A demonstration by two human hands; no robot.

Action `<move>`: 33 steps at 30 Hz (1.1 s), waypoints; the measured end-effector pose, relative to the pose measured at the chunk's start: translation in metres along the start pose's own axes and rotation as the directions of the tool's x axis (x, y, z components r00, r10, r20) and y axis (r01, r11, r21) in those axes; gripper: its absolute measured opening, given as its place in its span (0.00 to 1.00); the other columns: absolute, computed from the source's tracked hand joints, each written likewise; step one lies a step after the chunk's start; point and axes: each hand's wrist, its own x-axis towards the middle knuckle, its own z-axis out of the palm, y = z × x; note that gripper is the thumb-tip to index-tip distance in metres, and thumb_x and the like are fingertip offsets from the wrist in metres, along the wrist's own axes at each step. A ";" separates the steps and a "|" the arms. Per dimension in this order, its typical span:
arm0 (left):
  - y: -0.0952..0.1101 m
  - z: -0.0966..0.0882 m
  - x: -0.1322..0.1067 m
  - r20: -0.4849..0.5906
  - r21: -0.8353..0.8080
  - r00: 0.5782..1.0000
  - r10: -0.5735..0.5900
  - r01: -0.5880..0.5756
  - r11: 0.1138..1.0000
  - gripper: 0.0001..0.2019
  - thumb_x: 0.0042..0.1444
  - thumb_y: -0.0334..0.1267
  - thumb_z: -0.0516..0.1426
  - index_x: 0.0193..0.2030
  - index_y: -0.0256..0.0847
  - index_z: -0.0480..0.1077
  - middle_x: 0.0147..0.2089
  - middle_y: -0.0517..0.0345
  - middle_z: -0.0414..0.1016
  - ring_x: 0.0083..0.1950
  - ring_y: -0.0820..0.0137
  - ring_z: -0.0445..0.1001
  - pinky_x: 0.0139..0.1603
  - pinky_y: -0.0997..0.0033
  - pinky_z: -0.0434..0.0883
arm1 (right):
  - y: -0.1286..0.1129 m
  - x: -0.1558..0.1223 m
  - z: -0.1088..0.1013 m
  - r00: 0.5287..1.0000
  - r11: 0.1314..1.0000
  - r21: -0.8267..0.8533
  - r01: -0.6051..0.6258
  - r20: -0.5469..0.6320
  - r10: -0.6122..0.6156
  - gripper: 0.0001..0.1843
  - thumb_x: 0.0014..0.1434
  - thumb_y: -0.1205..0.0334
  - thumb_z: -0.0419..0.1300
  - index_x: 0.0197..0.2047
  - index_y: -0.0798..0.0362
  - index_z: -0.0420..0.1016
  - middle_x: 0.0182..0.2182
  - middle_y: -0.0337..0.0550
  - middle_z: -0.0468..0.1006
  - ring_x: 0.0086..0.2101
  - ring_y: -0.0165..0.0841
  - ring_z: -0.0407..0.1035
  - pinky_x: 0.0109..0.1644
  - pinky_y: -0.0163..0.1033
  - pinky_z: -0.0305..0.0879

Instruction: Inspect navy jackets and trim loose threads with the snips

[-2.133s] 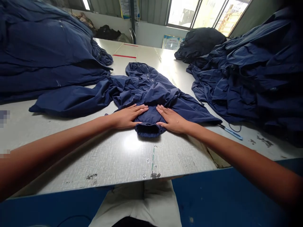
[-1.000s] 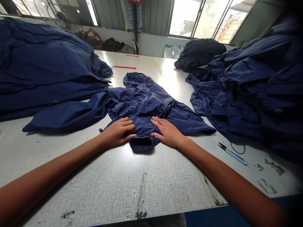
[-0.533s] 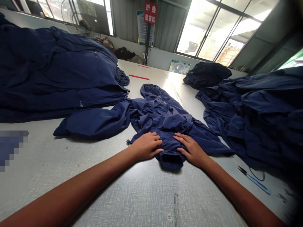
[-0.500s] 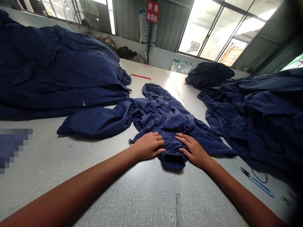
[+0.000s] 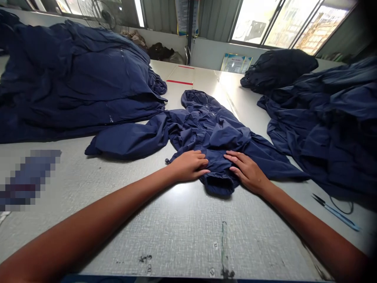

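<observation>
Pressing flat, the left hand (image 5: 188, 166) and right hand (image 5: 247, 172) are resting apart on a crumpled navy nylon hooded jacket (image 5: 218, 133) atop the pale grey laminate desk (image 5: 176, 236).

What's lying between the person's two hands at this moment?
In the head view, a gathered fold of the navy hooded jacket lies between the left hand and right hand, ending in an elasticated cuff.
</observation>
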 end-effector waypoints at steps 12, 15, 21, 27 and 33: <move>0.040 -0.031 -0.003 -0.322 -0.005 0.947 0.018 -0.021 1.000 0.22 0.79 0.51 0.42 0.40 0.42 0.67 0.29 0.60 0.74 0.26 0.70 0.68 0.32 0.67 0.61 | -0.075 -0.011 -0.026 0.998 0.998 0.004 0.062 0.010 -0.062 0.16 0.68 0.48 0.65 0.46 0.53 0.78 0.35 0.44 0.81 0.32 0.39 0.72 0.38 0.45 0.59; 0.073 -0.038 -0.009 -0.114 0.030 0.990 -0.088 0.092 0.995 0.25 0.70 0.65 0.53 0.43 0.43 0.67 0.31 0.60 0.76 0.27 0.69 0.72 0.28 0.68 0.59 | -0.087 -0.014 -0.023 0.996 1.000 -0.020 0.006 0.087 -0.005 0.08 0.68 0.58 0.63 0.46 0.52 0.77 0.38 0.44 0.81 0.35 0.40 0.73 0.41 0.46 0.58; 0.099 -0.027 -0.021 0.066 -0.126 0.853 -0.518 0.522 0.843 0.13 0.66 0.38 0.60 0.55 0.40 0.69 0.44 0.55 0.81 0.33 0.68 0.76 0.34 0.68 0.68 | -0.097 -0.021 -0.022 0.935 0.947 0.011 -0.322 0.156 0.317 0.09 0.63 0.58 0.66 0.44 0.51 0.73 0.34 0.43 0.81 0.29 0.38 0.72 0.33 0.42 0.51; 0.099 -0.019 -0.016 0.137 -0.689 0.732 -0.667 0.554 0.467 0.11 0.70 0.43 0.58 0.47 0.40 0.79 0.44 0.52 0.83 0.45 0.63 0.80 0.46 0.64 0.73 | -0.092 -0.018 -0.020 0.879 0.698 0.536 -0.475 0.246 0.409 0.05 0.66 0.66 0.60 0.43 0.49 0.77 0.34 0.38 0.82 0.33 0.33 0.74 0.38 0.39 0.61; 0.090 -0.019 -0.025 0.372 -0.844 0.715 -0.592 0.526 0.105 0.13 0.68 0.47 0.63 0.42 0.38 0.81 0.38 0.53 0.81 0.40 0.67 0.76 0.43 0.68 0.70 | -0.073 -0.008 -0.014 0.773 0.134 0.773 -0.620 0.572 0.275 0.11 0.65 0.54 0.68 0.41 0.53 0.80 0.31 0.38 0.79 0.30 0.30 0.70 0.33 0.35 0.61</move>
